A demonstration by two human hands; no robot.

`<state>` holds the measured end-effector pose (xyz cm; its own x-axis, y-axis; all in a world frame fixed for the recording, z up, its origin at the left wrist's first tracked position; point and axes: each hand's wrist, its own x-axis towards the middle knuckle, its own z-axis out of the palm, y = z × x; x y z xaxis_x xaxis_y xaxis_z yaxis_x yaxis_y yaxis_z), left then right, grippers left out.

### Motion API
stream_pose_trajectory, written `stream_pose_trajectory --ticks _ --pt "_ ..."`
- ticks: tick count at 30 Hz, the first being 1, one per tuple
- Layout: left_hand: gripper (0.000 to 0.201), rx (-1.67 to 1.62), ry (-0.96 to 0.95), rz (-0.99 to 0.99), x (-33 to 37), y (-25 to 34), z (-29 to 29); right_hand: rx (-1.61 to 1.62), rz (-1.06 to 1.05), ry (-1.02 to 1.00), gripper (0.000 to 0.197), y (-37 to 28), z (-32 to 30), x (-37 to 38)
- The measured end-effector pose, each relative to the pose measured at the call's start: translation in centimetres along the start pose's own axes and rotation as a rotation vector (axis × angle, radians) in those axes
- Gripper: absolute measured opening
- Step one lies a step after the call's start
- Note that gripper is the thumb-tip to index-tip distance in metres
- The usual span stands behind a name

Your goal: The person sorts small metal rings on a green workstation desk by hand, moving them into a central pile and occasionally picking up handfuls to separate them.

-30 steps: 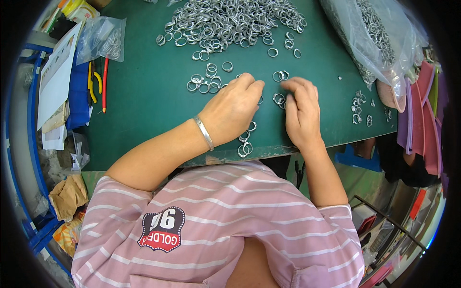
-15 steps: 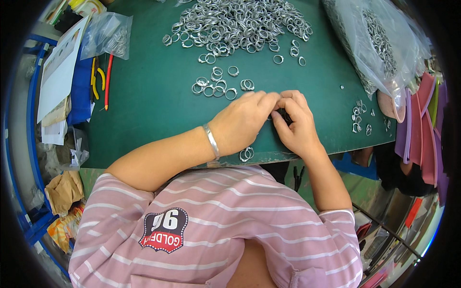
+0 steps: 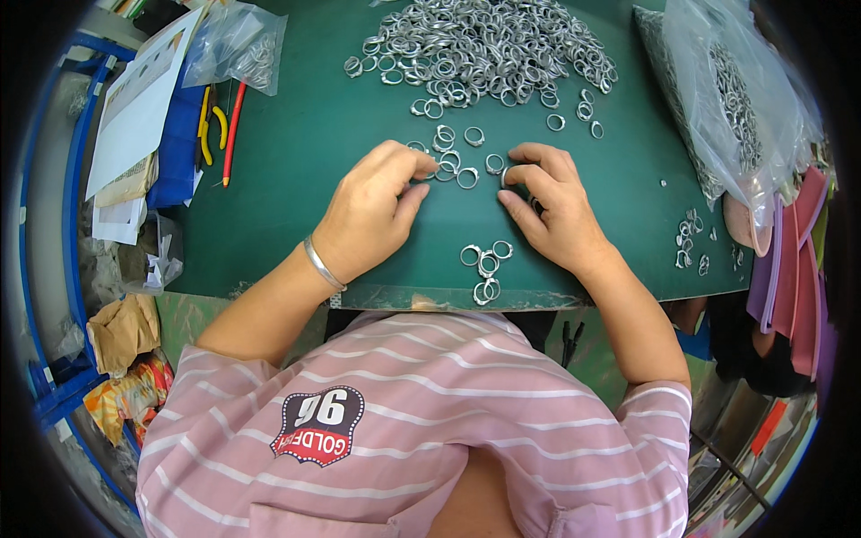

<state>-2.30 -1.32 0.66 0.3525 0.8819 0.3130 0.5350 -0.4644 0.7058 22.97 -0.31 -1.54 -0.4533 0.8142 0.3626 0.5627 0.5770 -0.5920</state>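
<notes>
Silver-coloured metal rings lie about on the green table (image 3: 314, 117). My left hand (image 3: 372, 211) has its thumb and index finger apart, with the fingertips at a small cluster of rings (image 3: 447, 165) and partly covering some of them. In my right hand (image 3: 558, 211) a ring (image 3: 505, 177) shows edge-on between the fingertips and thumb; the curled fingers hide part of the grip. Just left of those fingertips lies a single ring (image 3: 494, 164). Between my forearms, close to the table's front edge, is another little group of rings (image 3: 488, 263).
A large heap of rings (image 3: 484, 49) covers the far middle. Clear plastic bags of rings (image 3: 735, 108) stand at the right, above a few scattered rings (image 3: 686, 238). At the left are yellow-handled pliers (image 3: 213, 130), a red pencil-like tool (image 3: 234, 134) and a small plastic bag (image 3: 256, 58).
My hands, together half a second ago, have parted; the left moved left to the ring cluster. More rings now show near the front edge. The whole view has shifted slightly.
</notes>
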Motion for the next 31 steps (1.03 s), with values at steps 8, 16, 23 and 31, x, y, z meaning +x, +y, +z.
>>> stream_pose_trajectory --ticks 8,16,23,31 --pt "0.032 0.032 0.019 0.005 -0.3 -0.2 0.2 0.044 -0.130 -0.122 0.022 -0.8 1.4 1.5" --pt "0.035 0.053 0.037 -0.007 -0.5 -1.0 0.2 0.080 -0.135 0.000 0.021 -2.1 2.9 3.5" --pt "0.037 0.095 0.051 -0.047 -0.8 -1.5 -0.6 0.158 -0.125 -0.202 0.018 -1.4 1.7 3.2" --pt "0.040 0.064 0.058 -0.059 -0.3 -1.3 -0.6 -0.134 -0.074 -0.006 0.040 -1.5 3.5 5.8"
